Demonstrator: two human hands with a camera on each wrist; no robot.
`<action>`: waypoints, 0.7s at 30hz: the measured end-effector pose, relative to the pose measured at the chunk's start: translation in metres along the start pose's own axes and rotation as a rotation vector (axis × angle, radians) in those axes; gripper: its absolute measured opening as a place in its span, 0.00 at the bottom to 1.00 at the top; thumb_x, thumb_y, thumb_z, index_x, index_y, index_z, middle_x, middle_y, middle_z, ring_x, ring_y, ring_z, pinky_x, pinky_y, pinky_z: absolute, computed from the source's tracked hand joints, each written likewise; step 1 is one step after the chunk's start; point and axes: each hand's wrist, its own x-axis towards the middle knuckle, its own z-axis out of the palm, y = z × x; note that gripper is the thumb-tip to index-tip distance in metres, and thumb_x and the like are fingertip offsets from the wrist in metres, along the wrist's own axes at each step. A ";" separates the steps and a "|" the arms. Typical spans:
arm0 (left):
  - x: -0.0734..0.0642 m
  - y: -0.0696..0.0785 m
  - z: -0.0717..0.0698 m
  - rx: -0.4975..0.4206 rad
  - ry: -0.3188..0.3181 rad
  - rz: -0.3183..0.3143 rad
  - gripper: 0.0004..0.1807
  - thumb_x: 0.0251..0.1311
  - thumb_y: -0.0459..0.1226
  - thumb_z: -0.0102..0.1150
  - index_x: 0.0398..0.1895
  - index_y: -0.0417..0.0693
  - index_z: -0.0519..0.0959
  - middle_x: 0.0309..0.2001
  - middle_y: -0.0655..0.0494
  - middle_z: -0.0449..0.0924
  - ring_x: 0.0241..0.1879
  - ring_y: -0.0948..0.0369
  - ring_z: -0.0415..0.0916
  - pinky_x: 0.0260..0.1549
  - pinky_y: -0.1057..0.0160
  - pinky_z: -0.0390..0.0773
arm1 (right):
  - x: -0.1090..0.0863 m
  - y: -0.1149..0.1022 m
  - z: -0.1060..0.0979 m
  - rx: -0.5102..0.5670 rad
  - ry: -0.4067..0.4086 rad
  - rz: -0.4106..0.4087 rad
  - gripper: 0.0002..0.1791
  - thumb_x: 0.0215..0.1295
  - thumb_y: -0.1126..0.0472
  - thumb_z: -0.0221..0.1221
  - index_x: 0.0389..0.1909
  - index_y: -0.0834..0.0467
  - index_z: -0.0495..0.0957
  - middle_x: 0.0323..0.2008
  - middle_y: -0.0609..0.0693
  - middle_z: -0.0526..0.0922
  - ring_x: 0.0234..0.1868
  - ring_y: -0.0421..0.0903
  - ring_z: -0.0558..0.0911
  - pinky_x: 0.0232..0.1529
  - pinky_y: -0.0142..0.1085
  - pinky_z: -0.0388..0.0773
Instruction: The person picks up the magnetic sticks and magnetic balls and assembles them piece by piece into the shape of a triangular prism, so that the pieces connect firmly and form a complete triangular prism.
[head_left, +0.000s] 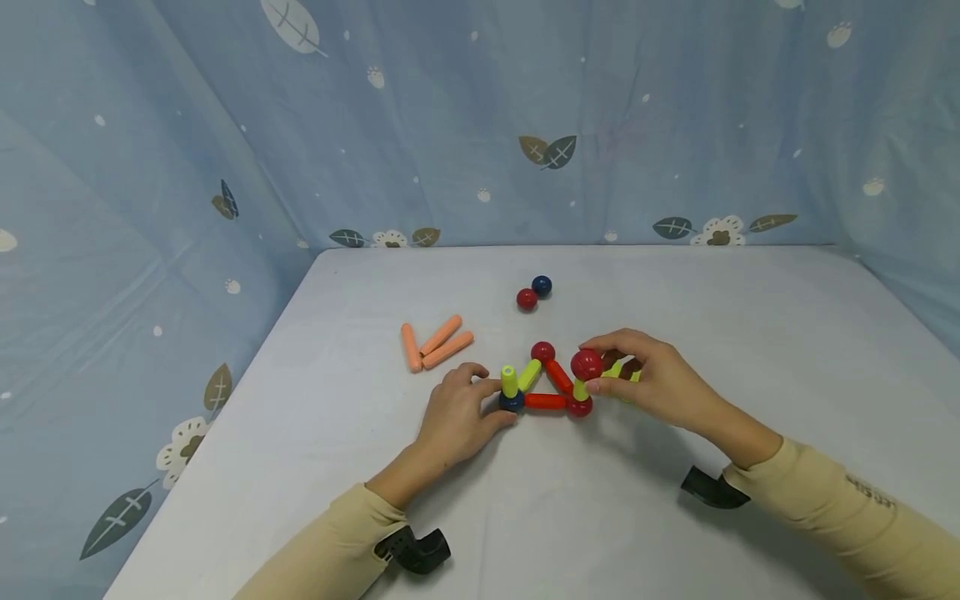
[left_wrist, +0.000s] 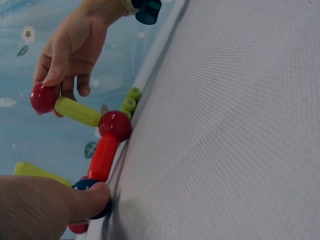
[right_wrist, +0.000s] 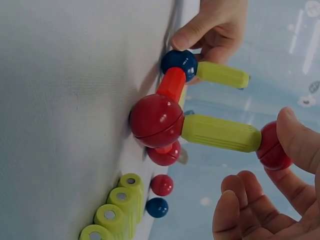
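A triangle of toy rods and balls lies on the white table, with two red rods (head_left: pixel 546 402) and one yellow-green rod (head_left: pixel 529 376) between its corner balls. At the near left corner, my left hand (head_left: pixel 459 417) pinches the navy ball (left_wrist: pixel 100 200), from which a yellow-green rod (head_left: pixel 509 382) stands up. Another upright yellow-green rod (right_wrist: pixel 221 132) rises from the near right red ball (right_wrist: pixel 157 120). My right hand (head_left: pixel 660 383) holds the red ball (head_left: pixel 587 365) at its top between thumb and finger. A red ball (head_left: pixel 543 352) forms the far corner.
Several yellow-green rods (right_wrist: pixel 110 215) lie in a row beside the right hand, partly hidden by it in the head view. Three orange rods (head_left: pixel 442 335) lie at left. Behind the triangle are a loose red ball (head_left: pixel 527 299) and a navy ball (head_left: pixel 542 286).
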 end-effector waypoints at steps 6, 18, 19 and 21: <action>-0.001 0.000 -0.002 0.000 -0.001 -0.005 0.22 0.51 0.49 0.73 0.47 0.49 0.85 0.52 0.46 0.78 0.49 0.50 0.76 0.45 0.49 0.76 | -0.001 -0.002 0.000 -0.002 0.002 0.001 0.25 0.56 0.57 0.71 0.55 0.55 0.79 0.48 0.52 0.82 0.46 0.47 0.79 0.41 0.31 0.78; -0.001 0.001 -0.001 -0.023 -0.019 -0.022 0.23 0.53 0.49 0.72 0.49 0.49 0.85 0.53 0.46 0.78 0.52 0.50 0.76 0.47 0.48 0.76 | -0.008 0.000 -0.001 -0.026 0.023 -0.038 0.25 0.55 0.56 0.72 0.54 0.55 0.79 0.47 0.51 0.83 0.43 0.46 0.80 0.39 0.30 0.78; -0.001 0.001 0.000 -0.027 -0.021 -0.023 0.23 0.53 0.49 0.71 0.49 0.49 0.85 0.53 0.46 0.78 0.52 0.50 0.76 0.48 0.48 0.76 | -0.008 0.000 -0.001 -0.027 0.026 -0.042 0.25 0.55 0.56 0.72 0.54 0.55 0.79 0.47 0.51 0.83 0.43 0.46 0.80 0.38 0.30 0.78; -0.001 0.002 -0.001 -0.020 -0.014 -0.017 0.23 0.53 0.49 0.72 0.49 0.49 0.85 0.53 0.46 0.78 0.51 0.50 0.76 0.47 0.48 0.77 | -0.009 0.000 -0.001 -0.026 0.030 -0.053 0.25 0.55 0.57 0.72 0.54 0.55 0.79 0.47 0.51 0.83 0.43 0.45 0.80 0.38 0.30 0.79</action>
